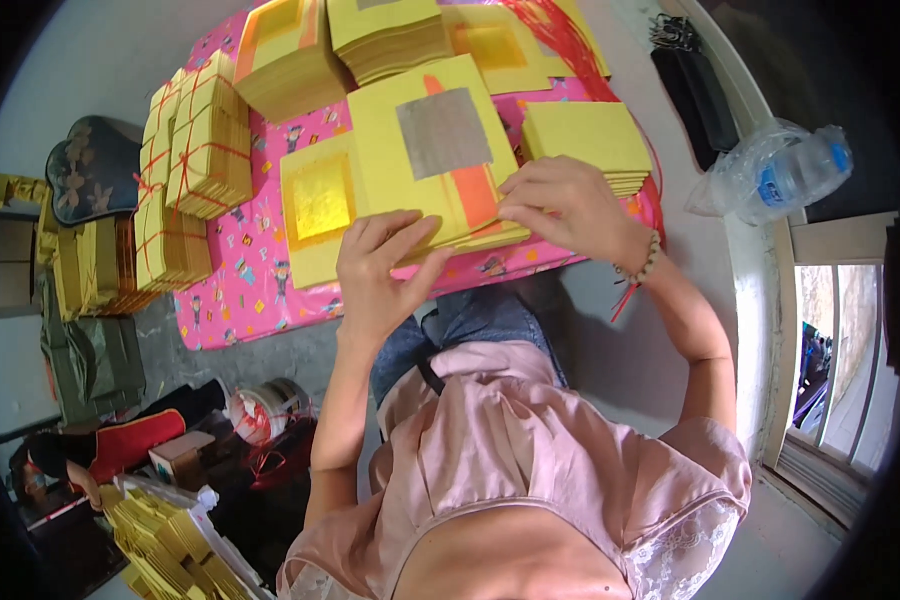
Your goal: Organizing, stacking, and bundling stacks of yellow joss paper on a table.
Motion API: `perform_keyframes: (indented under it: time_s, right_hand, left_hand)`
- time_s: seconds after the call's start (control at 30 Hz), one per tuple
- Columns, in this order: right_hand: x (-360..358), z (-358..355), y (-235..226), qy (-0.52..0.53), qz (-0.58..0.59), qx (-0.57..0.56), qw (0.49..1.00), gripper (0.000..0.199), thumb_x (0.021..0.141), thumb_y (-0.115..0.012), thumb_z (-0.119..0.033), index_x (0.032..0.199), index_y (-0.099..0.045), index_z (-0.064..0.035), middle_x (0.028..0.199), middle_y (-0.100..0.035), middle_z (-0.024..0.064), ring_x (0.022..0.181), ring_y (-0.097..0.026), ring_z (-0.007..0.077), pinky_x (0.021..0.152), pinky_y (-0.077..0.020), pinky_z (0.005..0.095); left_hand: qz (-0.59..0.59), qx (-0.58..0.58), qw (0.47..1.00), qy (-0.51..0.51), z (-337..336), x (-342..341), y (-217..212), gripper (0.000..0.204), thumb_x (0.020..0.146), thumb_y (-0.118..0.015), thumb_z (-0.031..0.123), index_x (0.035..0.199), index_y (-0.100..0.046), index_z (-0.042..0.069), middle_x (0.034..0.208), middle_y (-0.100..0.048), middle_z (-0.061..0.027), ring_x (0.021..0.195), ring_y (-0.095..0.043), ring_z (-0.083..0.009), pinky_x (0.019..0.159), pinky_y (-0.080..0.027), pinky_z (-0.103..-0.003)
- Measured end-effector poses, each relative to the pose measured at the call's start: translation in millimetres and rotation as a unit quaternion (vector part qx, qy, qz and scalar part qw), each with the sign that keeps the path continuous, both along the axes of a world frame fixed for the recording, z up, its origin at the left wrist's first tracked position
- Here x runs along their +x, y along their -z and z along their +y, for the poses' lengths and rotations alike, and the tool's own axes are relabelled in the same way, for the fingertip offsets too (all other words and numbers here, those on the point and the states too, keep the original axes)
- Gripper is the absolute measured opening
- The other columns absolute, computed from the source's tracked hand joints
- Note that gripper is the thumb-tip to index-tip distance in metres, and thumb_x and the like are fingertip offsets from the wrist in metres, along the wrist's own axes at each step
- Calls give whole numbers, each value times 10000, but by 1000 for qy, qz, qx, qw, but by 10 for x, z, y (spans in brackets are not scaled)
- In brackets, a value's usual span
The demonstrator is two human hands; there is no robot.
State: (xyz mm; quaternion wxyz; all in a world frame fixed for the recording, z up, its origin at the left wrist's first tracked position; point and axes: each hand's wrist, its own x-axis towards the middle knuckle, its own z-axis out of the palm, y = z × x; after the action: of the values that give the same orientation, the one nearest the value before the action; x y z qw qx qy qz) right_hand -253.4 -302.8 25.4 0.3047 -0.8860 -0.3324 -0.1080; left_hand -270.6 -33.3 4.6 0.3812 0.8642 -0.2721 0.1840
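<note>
In front of me lies a pile of yellow paper sheets [378, 130], its top sheet bearing a grey-brown square and an orange strip. My left hand [382, 270] takes the pile's near left edge, fingers over the top and thumb at the front edge. With fingertips and thumb pinched together, my right hand [570, 205] holds the near right edge beside the orange strip. Under the pile's left side shows another yellow sheet with a gold foil square [322, 200]. A smaller stack of yellow paper [588, 135] lies just beyond my right hand.
Taller yellow paper stacks [288, 75] stand at the back of the pink patterned tablecloth [240, 310]. Bundles tied with red string [210, 150] sit at left; loose red strings [580, 50] hang at right. A plastic bottle [805, 180] lies far right. Another person's hand [85, 488] shows lower left.
</note>
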Motion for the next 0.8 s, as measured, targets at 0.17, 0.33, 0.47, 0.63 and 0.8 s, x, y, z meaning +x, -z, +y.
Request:
perform_keyframes:
  time_s: [0.17, 0.33, 0.47, 0.63, 0.8]
  right_hand:
    - [-71, 53, 78, 41, -39, -7, 998, 188, 873, -725, -231, 943, -692, -60, 911, -706, 74, 836, -682, 260, 742, -519, 368]
    - [-22, 134, 71, 42, -146, -18, 988, 225, 857, -733, -255, 979, -695, -70, 897, -696, 57, 802, -668, 256, 734, -514, 366]
    - [152, 88, -40, 5, -150, -75, 986, 201, 873, -713, -237, 996, -697, -80, 891, -688, 63, 795, -657, 254, 728, -511, 363]
    - [570, 118, -285, 36, -27, 16, 999, 201, 959, -614, -235, 1000, -672, -47, 909, -677, 134, 829, -663, 332, 714, -514, 415]
    - [1174, 179, -327, 40, 1, 35, 999, 222, 981, -601, -217, 1042, -659, -12, 863, -669, 143, 774, -659, 274, 702, -501, 356]
  left_hand:
    - [-27, 23, 999, -15, -34, 40, 9, 204, 765, -817, 154, 943, -768, 69, 941, -712, -86, 866, -655, -265, 758, -506, -365]
    - [-15, 61, 998, -18, -1, 136, -81, 194, 776, -817, 169, 936, -768, 71, 902, -713, -72, 815, -654, -245, 713, -495, -350]
    - [-13, 88, 996, -9, 26, 228, -154, 256, 770, -820, 173, 1001, -760, 82, 927, -711, -74, 802, -649, -243, 693, -487, -354]
    - [-180, 56, 980, -61, -59, 254, -257, 462, 748, -822, 167, 1195, -712, 138, 1217, -631, -96, 1102, -584, -305, 912, -469, -410]
    - [-145, 94, 985, -1, -128, 383, -267, 508, 782, -787, 196, 1269, -659, 130, 1290, -580, -135, 1190, -530, -346, 1000, -424, -444]
